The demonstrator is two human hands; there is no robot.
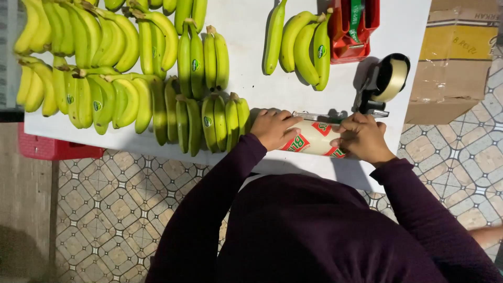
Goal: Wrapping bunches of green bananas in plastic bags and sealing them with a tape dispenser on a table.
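- We see the left hand (273,128) and right hand (361,137) reaching forward, fingers clamped around a printed plastic bag (313,139).
- The bag lies between them on the white counter (251,63), beside green bananas (220,123).

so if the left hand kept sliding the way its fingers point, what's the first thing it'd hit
The left hand points across the printed plastic bag toward the right hand. It would probably meet the right hand's fingers first; both rest on that bag, with only a short stretch of it between them.

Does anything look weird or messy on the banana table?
Nothing stands out. The banana bunches lie in tidy rows on the white table, and both hands, left and right, hold a printed wrapper roll.
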